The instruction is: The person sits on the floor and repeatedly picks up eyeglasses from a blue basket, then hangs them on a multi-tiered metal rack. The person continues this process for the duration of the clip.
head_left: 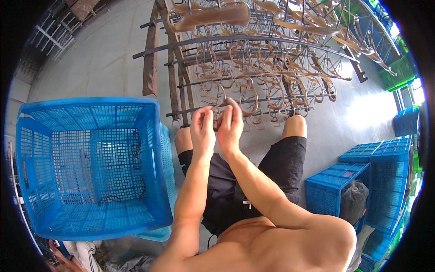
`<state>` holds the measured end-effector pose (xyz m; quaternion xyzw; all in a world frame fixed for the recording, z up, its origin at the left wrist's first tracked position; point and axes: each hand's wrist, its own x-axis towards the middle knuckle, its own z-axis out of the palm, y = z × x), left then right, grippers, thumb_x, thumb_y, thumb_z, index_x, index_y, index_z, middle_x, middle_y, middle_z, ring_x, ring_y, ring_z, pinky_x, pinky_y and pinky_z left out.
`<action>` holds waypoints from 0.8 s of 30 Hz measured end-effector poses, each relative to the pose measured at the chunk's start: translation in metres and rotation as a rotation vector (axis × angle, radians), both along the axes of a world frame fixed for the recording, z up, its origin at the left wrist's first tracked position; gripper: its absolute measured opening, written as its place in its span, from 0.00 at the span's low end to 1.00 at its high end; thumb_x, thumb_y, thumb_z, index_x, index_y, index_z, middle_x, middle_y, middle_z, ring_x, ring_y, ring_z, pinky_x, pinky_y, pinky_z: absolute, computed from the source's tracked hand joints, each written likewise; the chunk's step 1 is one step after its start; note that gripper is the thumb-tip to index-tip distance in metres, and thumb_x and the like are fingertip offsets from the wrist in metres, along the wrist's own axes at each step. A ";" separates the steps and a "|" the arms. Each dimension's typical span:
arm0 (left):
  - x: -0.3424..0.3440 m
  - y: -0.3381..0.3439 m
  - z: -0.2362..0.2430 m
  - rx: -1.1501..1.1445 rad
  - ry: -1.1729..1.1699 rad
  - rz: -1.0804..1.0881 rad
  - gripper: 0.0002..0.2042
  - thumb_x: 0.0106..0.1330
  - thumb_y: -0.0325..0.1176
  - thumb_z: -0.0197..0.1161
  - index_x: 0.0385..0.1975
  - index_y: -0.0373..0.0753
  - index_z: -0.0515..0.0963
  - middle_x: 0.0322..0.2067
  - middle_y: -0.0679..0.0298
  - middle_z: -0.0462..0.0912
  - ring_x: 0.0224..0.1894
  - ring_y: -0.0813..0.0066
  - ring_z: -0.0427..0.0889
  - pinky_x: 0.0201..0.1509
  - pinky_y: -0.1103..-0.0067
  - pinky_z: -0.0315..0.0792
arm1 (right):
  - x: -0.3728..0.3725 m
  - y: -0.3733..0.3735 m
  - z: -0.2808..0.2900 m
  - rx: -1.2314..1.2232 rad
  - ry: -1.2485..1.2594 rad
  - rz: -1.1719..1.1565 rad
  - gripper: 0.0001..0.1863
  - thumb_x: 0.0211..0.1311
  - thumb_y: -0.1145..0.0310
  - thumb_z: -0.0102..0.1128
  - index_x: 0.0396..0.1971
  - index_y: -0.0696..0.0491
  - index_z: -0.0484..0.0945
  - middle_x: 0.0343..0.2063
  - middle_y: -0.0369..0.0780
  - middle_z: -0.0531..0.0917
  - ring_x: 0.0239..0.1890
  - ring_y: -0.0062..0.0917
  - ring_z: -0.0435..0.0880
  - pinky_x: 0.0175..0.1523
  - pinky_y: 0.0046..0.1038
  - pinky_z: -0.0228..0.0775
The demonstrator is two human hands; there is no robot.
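My left hand [202,130] and my right hand [229,127] are raised close together in front of my knees, fingers bent inward. A small brownish piece [232,102] sticks out past the fingertips of my right hand, which is closed on it. The fingers of my left hand are curled too; whatever lies in them is hidden. Just beyond both hands stands a rack with dark metal bars [253,40], hung with rows of curved, translucent brown pieces [249,102] on thin wire hooks.
A large blue plastic crate [156,136] stands at my left, with a few dark wire-like strands on its mesh bottom. More blue crates [324,195] and a dark plastic bag [354,199] are at the right. Another person's leg [88,256] shows at the lower left.
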<state>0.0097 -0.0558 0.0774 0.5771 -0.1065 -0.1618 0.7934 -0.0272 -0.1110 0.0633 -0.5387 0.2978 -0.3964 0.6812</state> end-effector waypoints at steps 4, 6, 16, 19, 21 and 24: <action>0.029 -0.014 -0.011 0.262 -0.225 0.243 0.12 0.64 0.34 0.56 0.41 0.32 0.71 0.33 0.62 0.75 0.33 0.79 0.72 0.36 0.83 0.67 | 0.025 -0.016 -0.002 0.163 -0.085 -0.113 0.11 0.68 0.67 0.46 0.44 0.57 0.71 0.21 0.28 0.68 0.20 0.09 0.60 0.23 0.14 0.54; 0.040 -0.017 -0.013 0.318 -0.221 0.164 0.11 0.63 0.35 0.57 0.35 0.31 0.73 0.27 0.62 0.76 0.28 0.79 0.73 0.32 0.81 0.68 | 0.036 -0.019 0.001 0.104 -0.022 -0.132 0.11 0.68 0.67 0.46 0.42 0.57 0.72 0.21 0.28 0.67 0.21 0.09 0.60 0.23 0.13 0.53; 0.039 -0.015 -0.016 0.259 -0.136 0.079 0.12 0.64 0.36 0.58 0.31 0.30 0.75 0.23 0.62 0.79 0.25 0.79 0.77 0.29 0.82 0.71 | 0.045 -0.009 0.007 0.257 -0.096 -0.127 0.09 0.68 0.66 0.44 0.37 0.56 0.70 0.18 0.31 0.70 0.14 0.11 0.65 0.18 0.17 0.58; 0.039 -0.012 -0.017 0.275 -0.186 0.085 0.13 0.64 0.36 0.58 0.31 0.30 0.76 0.23 0.62 0.79 0.24 0.80 0.77 0.28 0.83 0.71 | 0.045 -0.005 0.005 0.190 -0.078 -0.111 0.10 0.68 0.66 0.44 0.38 0.56 0.71 0.19 0.31 0.71 0.16 0.10 0.66 0.20 0.16 0.59; 0.041 -0.008 -0.018 0.250 -0.142 0.049 0.13 0.64 0.36 0.57 0.31 0.29 0.76 0.24 0.62 0.80 0.25 0.81 0.77 0.28 0.84 0.71 | 0.044 -0.003 0.004 0.195 -0.067 -0.082 0.11 0.67 0.66 0.45 0.41 0.57 0.71 0.20 0.31 0.73 0.18 0.10 0.67 0.22 0.15 0.61; 0.048 0.001 -0.020 0.040 0.185 -0.075 0.11 0.64 0.34 0.57 0.33 0.31 0.76 0.26 0.62 0.80 0.25 0.80 0.77 0.28 0.84 0.70 | 0.043 0.003 0.003 -0.016 -0.006 -0.050 0.12 0.67 0.66 0.46 0.41 0.58 0.73 0.22 0.33 0.75 0.21 0.12 0.71 0.25 0.17 0.66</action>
